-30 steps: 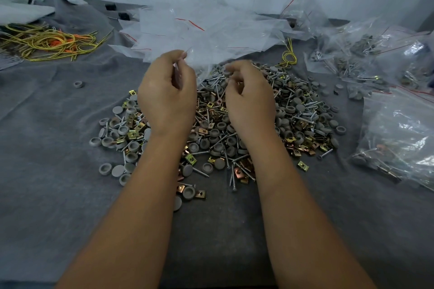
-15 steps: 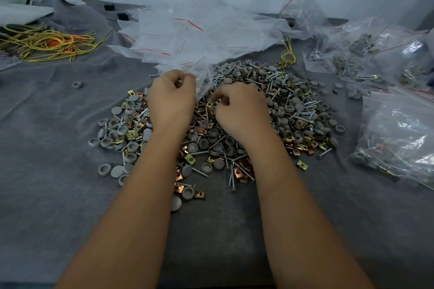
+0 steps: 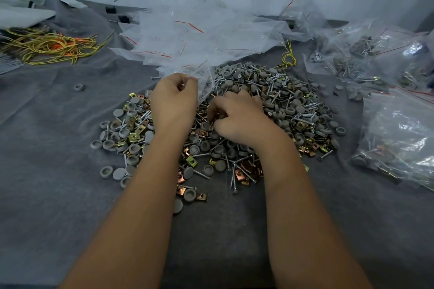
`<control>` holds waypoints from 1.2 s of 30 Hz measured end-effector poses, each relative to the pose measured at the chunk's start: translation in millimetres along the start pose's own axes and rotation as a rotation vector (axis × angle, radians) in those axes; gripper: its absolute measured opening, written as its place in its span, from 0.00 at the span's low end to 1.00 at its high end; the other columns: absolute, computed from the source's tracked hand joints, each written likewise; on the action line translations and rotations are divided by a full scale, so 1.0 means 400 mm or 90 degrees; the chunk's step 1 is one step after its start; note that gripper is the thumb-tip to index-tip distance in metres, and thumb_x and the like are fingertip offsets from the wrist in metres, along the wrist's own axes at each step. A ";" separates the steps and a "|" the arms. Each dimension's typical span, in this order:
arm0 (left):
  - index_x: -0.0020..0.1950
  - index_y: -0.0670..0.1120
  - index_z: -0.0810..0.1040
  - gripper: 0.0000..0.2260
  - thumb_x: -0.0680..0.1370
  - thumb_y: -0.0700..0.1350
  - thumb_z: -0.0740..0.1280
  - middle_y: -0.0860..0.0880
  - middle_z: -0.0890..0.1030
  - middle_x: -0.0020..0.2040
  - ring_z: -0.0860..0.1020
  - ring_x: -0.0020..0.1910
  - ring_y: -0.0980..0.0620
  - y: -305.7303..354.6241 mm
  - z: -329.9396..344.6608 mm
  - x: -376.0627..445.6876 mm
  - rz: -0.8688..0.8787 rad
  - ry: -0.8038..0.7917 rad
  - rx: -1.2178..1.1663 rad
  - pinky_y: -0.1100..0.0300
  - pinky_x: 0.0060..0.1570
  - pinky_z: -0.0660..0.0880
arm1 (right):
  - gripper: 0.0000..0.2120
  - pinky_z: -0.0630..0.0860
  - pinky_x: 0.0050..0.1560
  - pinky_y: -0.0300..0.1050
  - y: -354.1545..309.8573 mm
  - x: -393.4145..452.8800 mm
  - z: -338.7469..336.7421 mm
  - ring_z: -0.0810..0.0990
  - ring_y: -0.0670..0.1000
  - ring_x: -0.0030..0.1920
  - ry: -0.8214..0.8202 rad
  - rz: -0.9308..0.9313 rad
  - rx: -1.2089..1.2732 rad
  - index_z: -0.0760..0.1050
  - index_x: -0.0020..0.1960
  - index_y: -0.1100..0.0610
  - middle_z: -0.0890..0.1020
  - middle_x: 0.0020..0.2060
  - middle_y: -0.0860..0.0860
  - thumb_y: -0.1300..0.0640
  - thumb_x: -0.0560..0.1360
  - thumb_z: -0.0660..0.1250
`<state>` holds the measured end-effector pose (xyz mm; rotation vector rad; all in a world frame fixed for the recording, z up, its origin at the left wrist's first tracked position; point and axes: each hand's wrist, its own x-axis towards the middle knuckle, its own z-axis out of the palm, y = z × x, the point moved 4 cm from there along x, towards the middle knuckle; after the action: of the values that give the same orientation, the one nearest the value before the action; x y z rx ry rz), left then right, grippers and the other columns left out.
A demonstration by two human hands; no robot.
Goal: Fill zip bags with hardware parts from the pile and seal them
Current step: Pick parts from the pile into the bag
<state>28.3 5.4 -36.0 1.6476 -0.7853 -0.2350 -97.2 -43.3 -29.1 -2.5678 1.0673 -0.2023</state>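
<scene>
While the left hand [image 3: 174, 101] pinches the edge of a clear zip bag [image 3: 206, 87] between thumb and curled fingers, the right hand [image 3: 237, 119] sits just beside it at 3 o'clock, fingers curled down into the pile of parts [image 3: 281, 105]; whether it grips anything cannot be told. The bag hangs at the pile's 11 o'clock side. Pile: grey caps, screws, brass-coloured clips, spread on grey cloth [image 3: 47, 171]. A heap of empty bags [image 3: 199, 40] lies at 12 o'clock from the pile. Filled bags [image 3: 399, 129] lie at 3 o'clock, well apart. Yellow wire bundle [image 3: 49, 47] at 10 o'clock. One loose cap [image 3: 79, 87] at 9 o'clock.
</scene>
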 end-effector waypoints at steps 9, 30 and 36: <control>0.43 0.44 0.82 0.10 0.77 0.47 0.64 0.53 0.69 0.23 0.63 0.22 0.57 0.002 0.003 -0.002 0.013 0.005 0.021 0.59 0.29 0.61 | 0.16 0.72 0.57 0.48 0.013 -0.006 -0.015 0.76 0.52 0.53 0.096 -0.013 0.113 0.79 0.46 0.45 0.79 0.47 0.47 0.66 0.73 0.64; 0.45 0.56 0.79 0.03 0.76 0.48 0.68 0.54 0.71 0.27 0.69 0.25 0.56 0.011 0.022 -0.015 0.087 -0.085 0.199 0.60 0.28 0.60 | 0.09 0.71 0.43 0.24 0.033 -0.007 -0.046 0.78 0.42 0.44 0.432 0.011 0.349 0.81 0.48 0.54 0.82 0.48 0.49 0.66 0.74 0.67; 0.46 0.56 0.80 0.06 0.77 0.46 0.65 0.54 0.72 0.26 0.69 0.23 0.61 0.026 0.025 -0.026 0.126 -0.119 0.134 0.61 0.28 0.62 | 0.08 0.71 0.55 0.35 0.014 -0.006 -0.035 0.75 0.45 0.53 0.402 -0.023 0.343 0.82 0.47 0.52 0.73 0.54 0.48 0.64 0.73 0.70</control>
<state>11.3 3.2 -31.6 1.7456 -1.1405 -0.1715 -106.0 -49.1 -18.2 -2.0583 0.9749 -1.1939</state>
